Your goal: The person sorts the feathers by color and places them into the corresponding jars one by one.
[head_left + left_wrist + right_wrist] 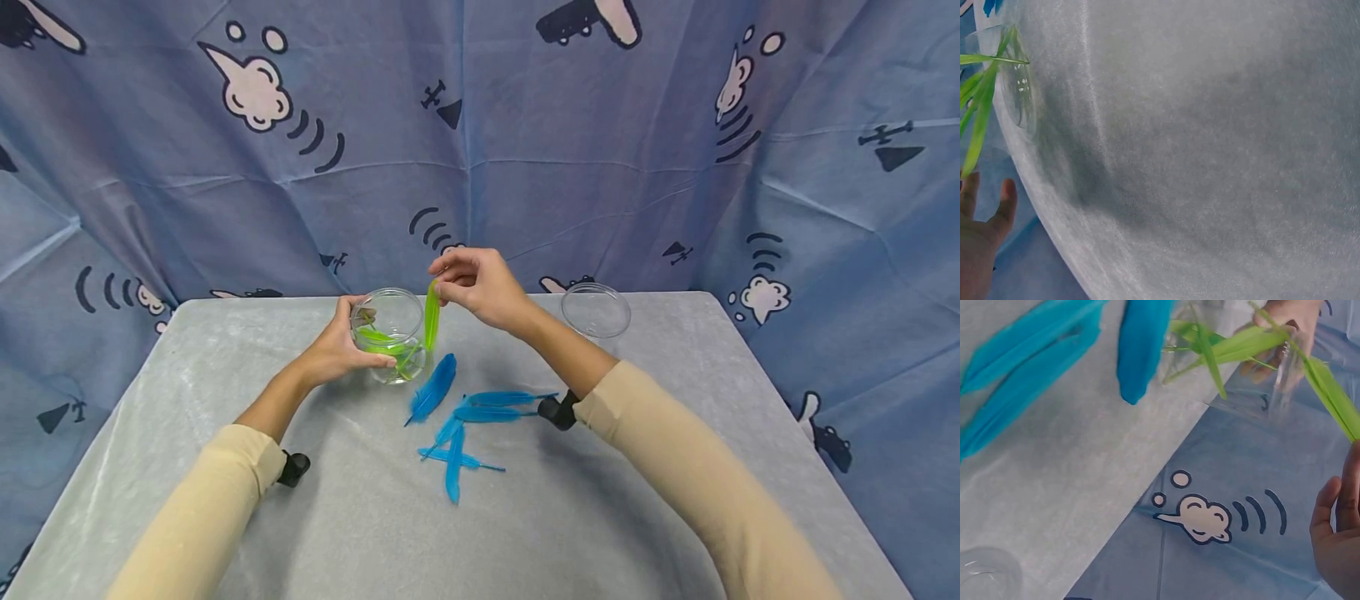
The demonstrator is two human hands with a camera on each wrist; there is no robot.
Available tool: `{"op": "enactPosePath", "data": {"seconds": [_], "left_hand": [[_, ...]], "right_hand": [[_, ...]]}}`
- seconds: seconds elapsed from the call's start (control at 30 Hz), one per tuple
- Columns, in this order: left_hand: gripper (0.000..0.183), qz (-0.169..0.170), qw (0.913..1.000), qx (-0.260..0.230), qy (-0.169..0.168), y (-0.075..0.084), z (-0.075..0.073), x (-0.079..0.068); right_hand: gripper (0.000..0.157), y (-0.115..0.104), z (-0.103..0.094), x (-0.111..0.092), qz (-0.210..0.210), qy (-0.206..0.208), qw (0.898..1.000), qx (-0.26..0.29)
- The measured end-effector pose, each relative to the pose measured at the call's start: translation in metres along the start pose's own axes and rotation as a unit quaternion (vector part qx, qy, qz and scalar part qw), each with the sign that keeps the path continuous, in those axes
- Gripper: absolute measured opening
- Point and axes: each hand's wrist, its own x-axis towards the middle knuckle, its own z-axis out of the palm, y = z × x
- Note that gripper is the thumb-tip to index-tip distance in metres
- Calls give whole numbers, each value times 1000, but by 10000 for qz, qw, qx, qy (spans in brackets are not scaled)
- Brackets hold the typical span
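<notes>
Near the table's far edge, my left hand (333,346) grips a clear round jar (408,327) from its left side, thumb across the front. Several green feathers (381,340) lie inside the jar. My right hand (487,287) pinches another green feather (431,321) by its upper end. That feather hangs just right of the jar's rim in the head view; in the right wrist view the held feather (1334,394) overlaps the jar's mouth. On the table in front of the jar lies a blue feather (433,389), with several more blue feathers (491,413) spread to its right and below.
A clear round lid (596,310) lies at the table's back right. The table (360,517) has a pale grey cloth cover. Directly behind its far edge hangs a blue patterned curtain (495,125). Black wrist cameras (295,469) project from beside both sleeves.
</notes>
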Motion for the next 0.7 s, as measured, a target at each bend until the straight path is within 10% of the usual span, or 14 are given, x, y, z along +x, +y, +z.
{"op": "enactPosePath", "data": {"seconds": [0.7], "left_hand": [[112, -59, 10000, 9, -18, 1, 1, -2]], "right_hand": [[13, -22, -6, 13, -272, 782, 9942, 680]]}}
